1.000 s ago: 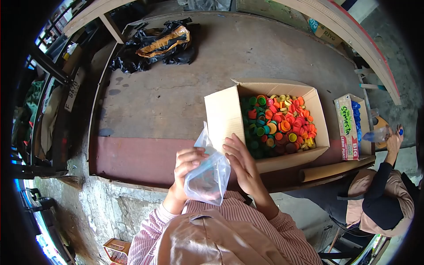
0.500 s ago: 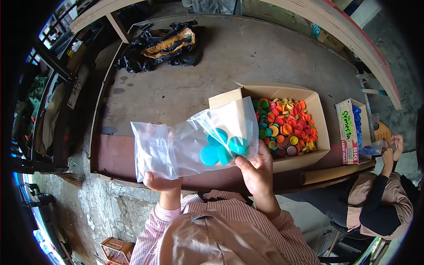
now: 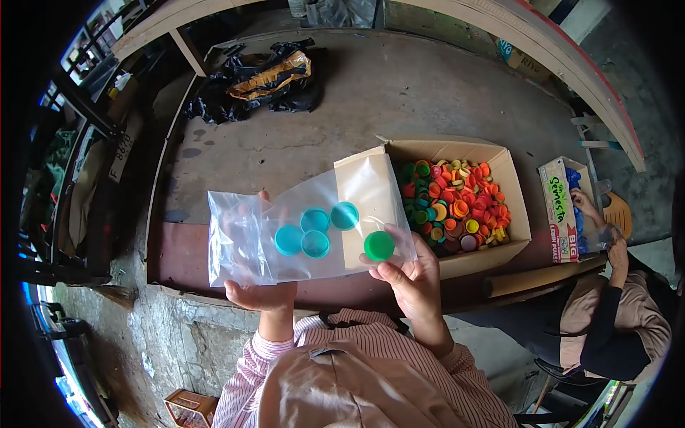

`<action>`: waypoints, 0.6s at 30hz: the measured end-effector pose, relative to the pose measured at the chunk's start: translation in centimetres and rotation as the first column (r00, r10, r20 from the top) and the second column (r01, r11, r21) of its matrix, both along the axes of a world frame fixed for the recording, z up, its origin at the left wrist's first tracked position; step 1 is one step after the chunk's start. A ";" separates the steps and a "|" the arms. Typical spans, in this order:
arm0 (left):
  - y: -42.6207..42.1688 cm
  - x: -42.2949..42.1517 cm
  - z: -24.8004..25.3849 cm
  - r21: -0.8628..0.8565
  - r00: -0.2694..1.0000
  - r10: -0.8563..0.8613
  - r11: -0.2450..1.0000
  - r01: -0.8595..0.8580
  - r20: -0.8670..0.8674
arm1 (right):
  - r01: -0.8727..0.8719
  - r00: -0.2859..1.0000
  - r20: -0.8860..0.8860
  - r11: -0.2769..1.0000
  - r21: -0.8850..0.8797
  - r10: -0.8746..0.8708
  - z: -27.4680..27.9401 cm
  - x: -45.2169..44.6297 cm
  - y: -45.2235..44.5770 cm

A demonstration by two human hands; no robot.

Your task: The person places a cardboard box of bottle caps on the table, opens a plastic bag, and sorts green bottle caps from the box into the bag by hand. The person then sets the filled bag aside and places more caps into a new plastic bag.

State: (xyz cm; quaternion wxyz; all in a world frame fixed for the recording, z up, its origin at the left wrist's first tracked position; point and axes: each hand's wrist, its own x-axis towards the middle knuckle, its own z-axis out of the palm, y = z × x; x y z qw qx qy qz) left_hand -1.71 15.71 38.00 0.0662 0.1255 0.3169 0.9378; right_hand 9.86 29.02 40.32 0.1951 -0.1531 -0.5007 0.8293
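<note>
A clear plastic bag [image 3: 317, 191] stretches between my two hands above the front of the table. Several turquoise bottle caps [image 3: 315, 243] show through its middle. My left hand [image 3: 260, 294] grips the bag's left end, fingers behind the plastic and thumb at the lower edge. The right end is held by my right hand [image 3: 414, 282], its thumb in front. Just above that thumb is a green cap [image 3: 379, 246]; whether it lies inside the bag I cannot tell. Behind the bag's right end stands an open cardboard box [image 3: 515, 192] of red, orange, yellow and green caps [image 3: 471, 203].
A crumpled black plastic bag [image 3: 250, 82] lies at the table's back left. To the right, a printed carton [image 3: 559, 210] holds blue items, and a co-worker's hands [image 3: 615, 250] are beside it. A wooden beam [image 3: 564, 64] arches over the table's far right.
The turquoise caps have shifted left inside the bag and spread apart. A green cap now shows by my right thumb. The co-worker's one hand has moved to the carton.
</note>
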 end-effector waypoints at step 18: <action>-2.8 -1.6 -2.6 -0.662 0.893 0.006 0.668 -0.338 -0.450 | -0.339 0.652 0.514 0.393 0.855 -0.557 -7.4 3.5 11.8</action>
